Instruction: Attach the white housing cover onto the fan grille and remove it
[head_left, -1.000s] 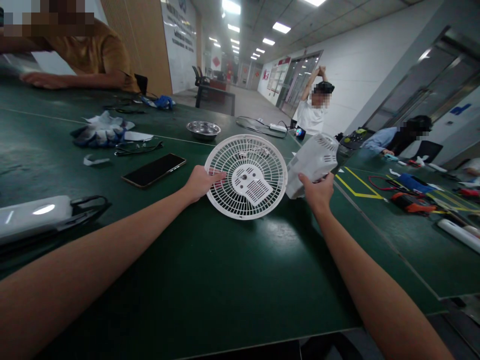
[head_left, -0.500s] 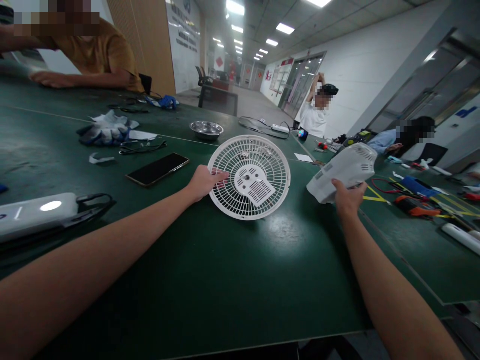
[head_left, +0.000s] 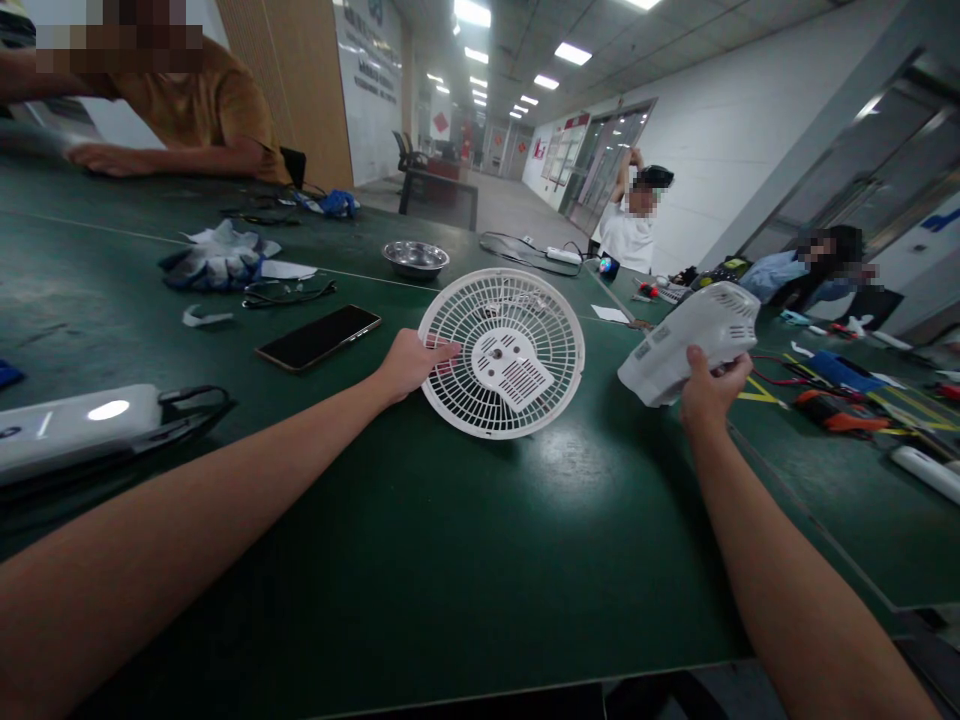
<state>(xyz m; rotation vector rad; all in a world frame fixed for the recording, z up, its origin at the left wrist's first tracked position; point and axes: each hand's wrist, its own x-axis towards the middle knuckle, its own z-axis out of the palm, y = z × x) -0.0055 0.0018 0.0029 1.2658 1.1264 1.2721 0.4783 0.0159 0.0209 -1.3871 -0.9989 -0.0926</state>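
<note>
White grille (head_left: 551, 384) gripped by left hand (head_left: 407, 366) — housing (white, vented) (head_left: 686, 340) clamped in right hand (head_left: 712, 388), hands well apart; phone (head_left: 319, 338) seen beside left hand.

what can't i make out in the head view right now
Left hand, head view: fingers behind the round grille, broken up by its bars.
Right hand, head view: some fingertips, hidden by the white housing.
White device, head view: one end, cut off by the left edge.
Wall lettering, head view: too small and blurred to read.
</note>
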